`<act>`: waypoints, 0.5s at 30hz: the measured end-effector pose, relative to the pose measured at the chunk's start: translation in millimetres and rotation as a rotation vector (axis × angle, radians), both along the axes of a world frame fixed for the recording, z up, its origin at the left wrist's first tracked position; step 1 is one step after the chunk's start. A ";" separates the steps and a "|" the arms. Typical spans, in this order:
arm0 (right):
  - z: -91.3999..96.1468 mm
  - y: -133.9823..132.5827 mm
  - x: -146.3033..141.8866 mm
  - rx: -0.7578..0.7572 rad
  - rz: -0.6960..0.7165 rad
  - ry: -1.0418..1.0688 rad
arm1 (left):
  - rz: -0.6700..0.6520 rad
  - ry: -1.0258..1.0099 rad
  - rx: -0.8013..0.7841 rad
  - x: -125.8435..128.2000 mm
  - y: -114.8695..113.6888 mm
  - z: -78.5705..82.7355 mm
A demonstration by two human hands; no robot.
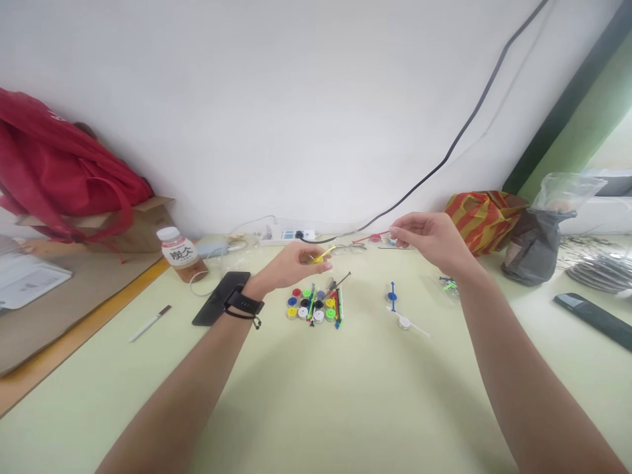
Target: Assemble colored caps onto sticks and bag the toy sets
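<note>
My left hand (292, 264), with a black watch on its wrist, is closed in a pinch on a small yellow disc with a thin yellow stick (322, 257). It hovers above a cluster of small coloured discs and sticks (316, 305) on the pale green table (316, 388). My right hand (428, 238) is raised farther right with its fingertips pinched together; what it holds is too small to see. Below it lie a blue stick with a disc (392, 296) and a white one (407, 322).
A black phone (220, 297) lies left of the cluster, with a drink bottle (180, 255) behind it. A power strip (289, 236) and black cable run along the wall. Red bag (64, 171) far left; striped bag (482, 218), dark bag (538, 245) and black device (592, 318) at right.
</note>
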State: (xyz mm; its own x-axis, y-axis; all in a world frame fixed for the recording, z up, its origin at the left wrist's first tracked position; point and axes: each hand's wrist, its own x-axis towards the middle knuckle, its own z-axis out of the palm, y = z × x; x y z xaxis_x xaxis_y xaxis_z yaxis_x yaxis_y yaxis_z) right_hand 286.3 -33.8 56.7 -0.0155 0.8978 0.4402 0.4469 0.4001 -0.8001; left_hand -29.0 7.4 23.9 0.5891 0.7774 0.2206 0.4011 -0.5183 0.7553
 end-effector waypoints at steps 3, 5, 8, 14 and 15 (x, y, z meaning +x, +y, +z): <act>-1.4 0.5 -5.8 -0.009 0.002 0.030 | -0.007 -0.011 0.014 0.9 -0.9 0.4; -2.8 1.0 -11.5 -0.020 0.020 0.058 | -0.014 -0.023 0.018 1.4 -1.1 0.2; -5.3 2.1 -21.3 -0.040 0.057 0.089 | -0.038 -0.022 0.004 1.8 -1.4 0.5; -11.0 3.3 -37.8 -0.096 0.115 -0.002 | -0.027 -0.043 0.006 4.1 -5.4 4.5; -11.6 2.9 -39.9 -0.105 0.118 -0.022 | -0.021 -0.046 0.009 4.7 -6.3 5.1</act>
State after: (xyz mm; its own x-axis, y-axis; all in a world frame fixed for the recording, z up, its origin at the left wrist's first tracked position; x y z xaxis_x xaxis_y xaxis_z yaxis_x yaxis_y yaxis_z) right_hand 246.4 -30.9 45.1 -0.1321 0.9303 0.3423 0.4201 0.3653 -0.8307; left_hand -24.3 1.1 29.0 0.5943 0.7628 0.2546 0.3550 -0.5330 0.7681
